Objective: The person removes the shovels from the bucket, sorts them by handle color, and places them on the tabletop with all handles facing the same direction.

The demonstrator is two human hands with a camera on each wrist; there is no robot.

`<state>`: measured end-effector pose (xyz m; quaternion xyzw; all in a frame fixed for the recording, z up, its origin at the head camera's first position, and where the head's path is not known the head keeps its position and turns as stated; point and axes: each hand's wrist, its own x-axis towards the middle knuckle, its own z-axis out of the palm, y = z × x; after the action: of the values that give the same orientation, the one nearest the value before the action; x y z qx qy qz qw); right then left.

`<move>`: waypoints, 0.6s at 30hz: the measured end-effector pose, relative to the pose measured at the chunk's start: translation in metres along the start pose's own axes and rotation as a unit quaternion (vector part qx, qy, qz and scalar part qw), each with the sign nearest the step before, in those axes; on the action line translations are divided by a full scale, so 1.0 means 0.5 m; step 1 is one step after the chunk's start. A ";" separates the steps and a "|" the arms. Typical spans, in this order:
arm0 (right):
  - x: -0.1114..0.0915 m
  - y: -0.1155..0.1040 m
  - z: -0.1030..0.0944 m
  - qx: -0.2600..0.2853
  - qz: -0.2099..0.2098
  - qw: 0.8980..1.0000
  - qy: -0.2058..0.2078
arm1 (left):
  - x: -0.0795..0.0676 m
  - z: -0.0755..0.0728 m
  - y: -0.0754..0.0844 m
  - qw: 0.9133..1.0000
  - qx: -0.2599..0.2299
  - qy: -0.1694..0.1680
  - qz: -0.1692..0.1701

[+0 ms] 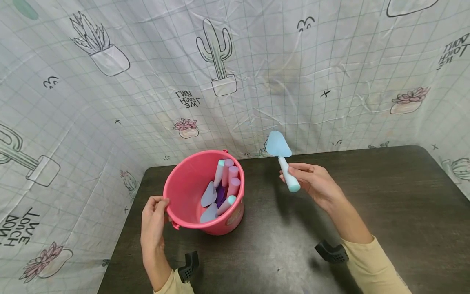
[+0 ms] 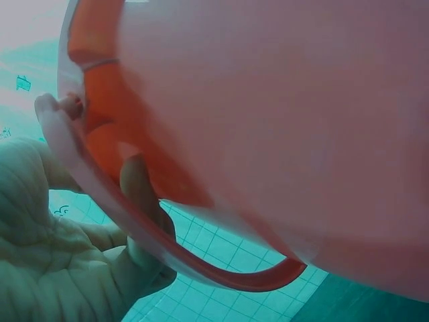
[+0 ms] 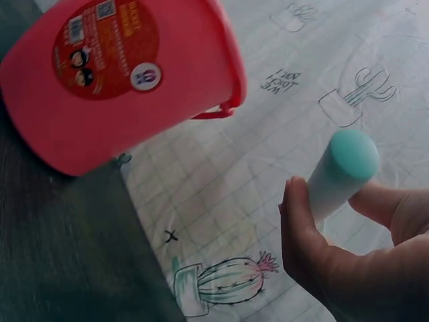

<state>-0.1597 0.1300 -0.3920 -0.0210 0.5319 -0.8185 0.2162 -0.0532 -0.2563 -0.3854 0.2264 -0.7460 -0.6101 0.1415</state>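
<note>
I have the left hand (image 1: 153, 218) gripping the left rim of the pink bucket (image 1: 187, 183) and the right hand (image 1: 317, 183) pinching the blue trowel (image 1: 284, 166) aloft to its right, likely mid-transfer, so next I'd want the bucket steady.

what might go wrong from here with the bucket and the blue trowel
The left hand grips one side of the pink bucket, so an uneven pull might tip it. The blue trowel, held only by its handle in the right hand, could slip onto the table. The pink handles crowd one side and may shift if bumped.
</note>
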 end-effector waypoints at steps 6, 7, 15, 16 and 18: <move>0.006 0.016 -0.010 -0.023 -0.004 0.999 0.029 | 0.002 -0.001 -0.001 1.000 0.001 -0.002 -0.001; 0.007 0.019 -0.012 -0.031 -0.004 0.999 0.033 | 0.002 -0.002 -0.001 1.000 0.000 -0.002 -0.001; 0.021 0.057 -0.023 -0.083 0.025 0.994 0.072 | 0.004 -0.002 -0.003 1.000 -0.012 -0.009 0.002; 0.023 0.062 -0.024 -0.086 0.030 0.993 0.077 | 0.004 -0.002 -0.003 1.000 -0.015 -0.011 0.002; 0.028 0.070 -0.025 -0.092 0.038 0.992 0.082 | 0.004 -0.002 -0.004 1.000 -0.018 -0.013 0.002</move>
<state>-0.1640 0.1236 -0.4312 0.0466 0.6209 -0.7566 0.1997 -0.0542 -0.2585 -0.3871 0.2145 -0.7373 -0.6258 0.1372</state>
